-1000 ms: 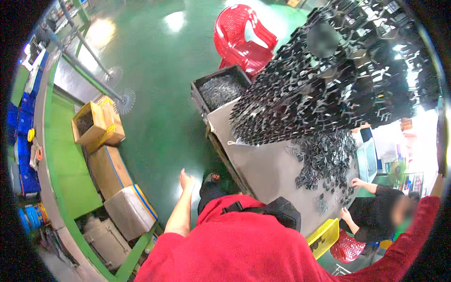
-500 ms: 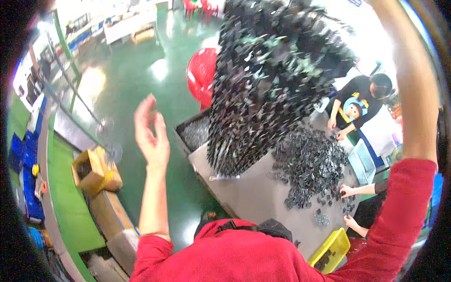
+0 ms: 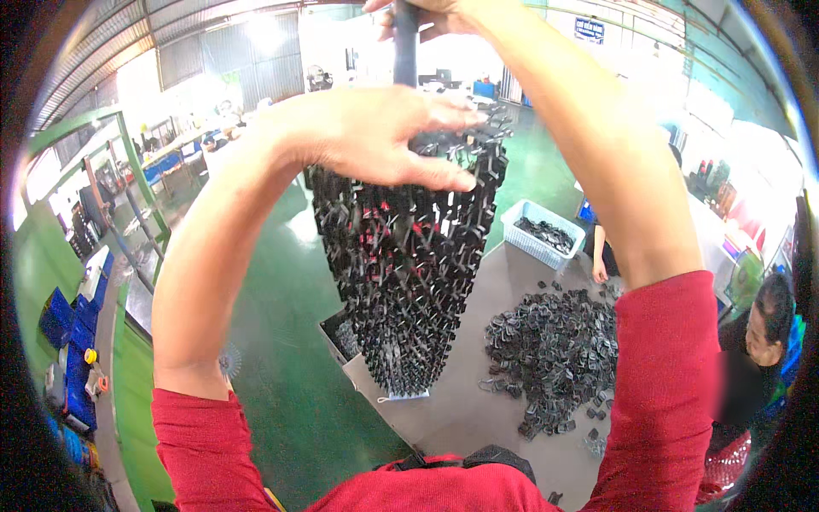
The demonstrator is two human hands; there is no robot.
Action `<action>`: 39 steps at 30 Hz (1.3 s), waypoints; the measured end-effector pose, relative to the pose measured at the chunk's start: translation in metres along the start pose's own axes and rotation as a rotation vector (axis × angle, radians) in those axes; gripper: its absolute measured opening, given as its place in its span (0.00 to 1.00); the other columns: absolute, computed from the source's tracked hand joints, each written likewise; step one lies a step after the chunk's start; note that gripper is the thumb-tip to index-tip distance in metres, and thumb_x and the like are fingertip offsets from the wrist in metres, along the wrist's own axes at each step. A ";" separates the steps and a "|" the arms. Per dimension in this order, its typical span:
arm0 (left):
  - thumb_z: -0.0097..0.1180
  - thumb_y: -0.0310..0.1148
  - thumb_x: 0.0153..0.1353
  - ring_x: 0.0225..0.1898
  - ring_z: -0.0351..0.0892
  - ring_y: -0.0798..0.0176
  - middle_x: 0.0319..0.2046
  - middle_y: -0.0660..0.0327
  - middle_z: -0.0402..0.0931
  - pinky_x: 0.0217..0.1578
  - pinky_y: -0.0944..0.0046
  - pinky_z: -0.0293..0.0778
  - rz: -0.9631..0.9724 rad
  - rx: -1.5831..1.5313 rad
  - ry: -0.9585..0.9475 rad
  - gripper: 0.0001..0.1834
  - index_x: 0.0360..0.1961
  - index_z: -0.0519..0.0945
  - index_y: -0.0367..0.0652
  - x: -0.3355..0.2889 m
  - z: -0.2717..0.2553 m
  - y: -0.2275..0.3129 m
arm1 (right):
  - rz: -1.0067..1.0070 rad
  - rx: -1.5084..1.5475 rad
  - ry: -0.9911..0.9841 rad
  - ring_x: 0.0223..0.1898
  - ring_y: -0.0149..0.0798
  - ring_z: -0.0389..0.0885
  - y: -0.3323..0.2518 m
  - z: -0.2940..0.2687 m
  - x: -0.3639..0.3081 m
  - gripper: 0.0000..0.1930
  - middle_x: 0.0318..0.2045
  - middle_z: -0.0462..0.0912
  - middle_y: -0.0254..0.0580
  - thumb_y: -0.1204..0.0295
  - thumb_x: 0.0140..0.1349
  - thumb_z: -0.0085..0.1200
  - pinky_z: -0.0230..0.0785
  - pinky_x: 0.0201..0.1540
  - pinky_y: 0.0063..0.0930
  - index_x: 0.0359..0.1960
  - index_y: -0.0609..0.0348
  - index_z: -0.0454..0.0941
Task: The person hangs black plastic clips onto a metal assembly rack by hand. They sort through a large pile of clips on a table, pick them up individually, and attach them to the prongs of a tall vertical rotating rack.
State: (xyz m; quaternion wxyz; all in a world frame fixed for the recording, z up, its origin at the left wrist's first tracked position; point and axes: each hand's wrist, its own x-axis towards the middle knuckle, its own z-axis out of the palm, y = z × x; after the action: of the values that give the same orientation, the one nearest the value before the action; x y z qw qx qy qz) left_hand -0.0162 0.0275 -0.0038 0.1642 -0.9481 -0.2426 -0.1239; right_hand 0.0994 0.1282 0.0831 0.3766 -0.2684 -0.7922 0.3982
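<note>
1. The left hand (image 3: 375, 136) comes in from the left side, palm turned down, in front of the upper part of the rack (image 3: 405, 290). Its fingers are stretched out, with the thumb spread wide from the rest; whether it touches the rack I cannot tell.
2. The right hand (image 3: 439, 10) is at the upper edge, partly cut off. Its fingers are wrapped around a dark pole (image 3: 406, 51), which runs down toward the top of the rack.
3. The rack is upright, wider above than below, and covered in small black parts. Its lower end is at the near-left corner area of the worktop (image 3: 456, 418), next to a small white hook.
4. Right of the rack, a pile (image 3: 554, 358) of black parts lies on the worktop, with a few loose ones around it.
5. Behind the pile sits a light blue basket (image 3: 533, 247), holding more black parts.
6. Another person's hand (image 3: 600, 271) rests just beside the basket, near the pile.
7. A second co-worker (image 3: 772, 311) is at the far right.
8. A dark bin (image 3: 333, 326) is at the worktop's left edge, above the green floor (image 3: 290, 392).
</note>
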 end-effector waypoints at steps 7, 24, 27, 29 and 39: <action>0.51 0.46 0.58 0.62 0.57 0.50 0.59 0.47 0.59 0.60 0.56 0.55 -0.017 -0.025 -0.094 0.34 0.61 0.59 0.39 0.012 0.003 0.002 | -0.047 -0.482 0.151 0.30 0.41 0.80 -0.002 -0.026 0.008 0.26 0.34 0.80 0.46 0.52 0.52 0.55 0.71 0.37 0.31 0.44 0.61 0.75; 0.61 0.37 0.48 0.51 0.71 0.49 0.50 0.52 0.71 0.50 0.57 0.67 -0.027 -0.051 0.040 0.28 0.52 0.72 0.44 0.010 0.000 0.018 | -0.443 -0.211 0.756 0.22 0.27 0.66 0.135 0.039 -0.183 0.07 0.21 0.70 0.35 0.75 0.53 0.57 0.58 0.25 0.21 0.34 0.62 0.80; 0.61 0.37 0.48 0.51 0.71 0.48 0.50 0.51 0.71 0.50 0.57 0.68 -0.031 -0.063 0.021 0.28 0.53 0.72 0.44 0.011 -0.003 0.019 | -0.408 -0.190 0.699 0.23 0.27 0.66 0.129 0.036 -0.179 0.07 0.20 0.70 0.34 0.74 0.53 0.58 0.57 0.25 0.21 0.33 0.62 0.81; 0.61 0.37 0.49 0.51 0.71 0.48 0.50 0.51 0.71 0.50 0.57 0.68 -0.052 -0.053 0.019 0.28 0.53 0.72 0.44 0.011 0.000 0.017 | -0.375 -0.159 0.672 0.23 0.27 0.65 0.132 0.032 -0.175 0.07 0.20 0.69 0.34 0.73 0.52 0.58 0.56 0.25 0.21 0.32 0.62 0.81; 0.60 0.38 0.49 0.49 0.73 0.49 0.50 0.52 0.71 0.48 0.58 0.69 -0.082 -0.055 0.021 0.27 0.51 0.74 0.44 0.018 0.004 0.012 | -0.428 0.164 0.542 0.25 0.26 0.66 0.150 0.017 -0.161 0.06 0.21 0.71 0.32 0.72 0.51 0.60 0.56 0.28 0.20 0.30 0.61 0.82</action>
State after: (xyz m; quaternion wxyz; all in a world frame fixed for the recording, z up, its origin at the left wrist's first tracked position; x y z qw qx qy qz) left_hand 0.0053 0.0262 -0.0048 0.1355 -0.9401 -0.2760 -0.1472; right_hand 0.1967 0.0846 -0.1102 0.6685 -0.1610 -0.6670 0.2870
